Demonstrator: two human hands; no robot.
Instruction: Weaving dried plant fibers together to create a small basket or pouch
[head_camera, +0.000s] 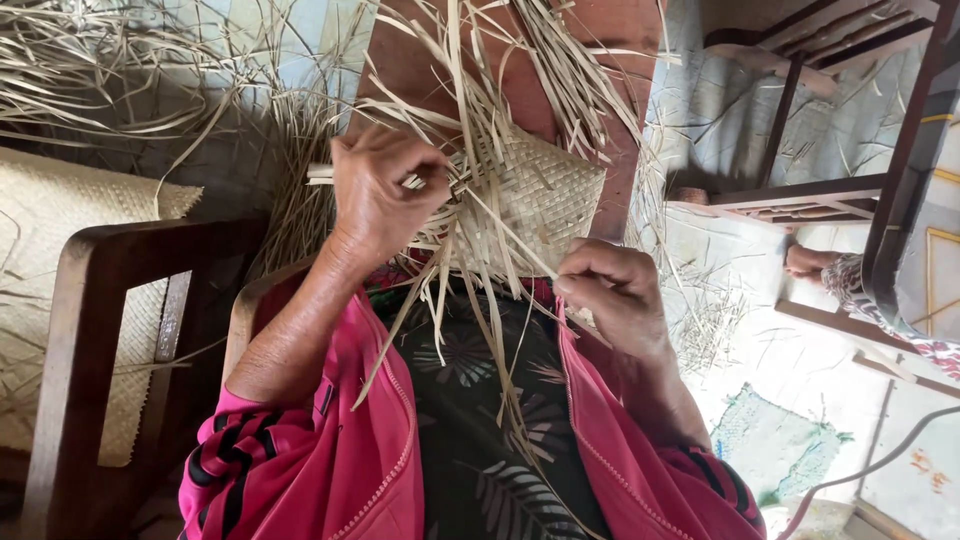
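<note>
Pale tiled floor (800, 370) is showing at the right, strewn with loose dry strips; dark wooden furniture is standing on both sides.

Nearest the camera: pink jacket (350, 440) is lying open over a dark leaf-print garment (480, 430), both sleeves running up toward the hands.

Right hand (615, 290): fingers curling closed, pinching thin strips at the lower right edge of the woven piece. Exact strip inside the grip cannot be made out.

Left hand (380, 195): fingers closing together on strips at the left edge of the woven piece, knuckles facing the camera.

Woven piece (530, 190): flat plaited panel of pale straw, sitting between the two hands, held above the lap, one corner pointing right. Unwoven strip ends (470, 300) are hanging down over the dark garment, and more are fanning upward past the top edge.

Left side: wooden chair arm (100, 300) is standing just beside the left sleeve, with a finished woven mat (60, 230) draped behind it.

Farther off: bundle of loose straw (90, 70) is lying at upper left. Wooden chair frame (830, 150) is standing at upper right; another person's foot (810, 262) is resting on the floor under it.
</note>
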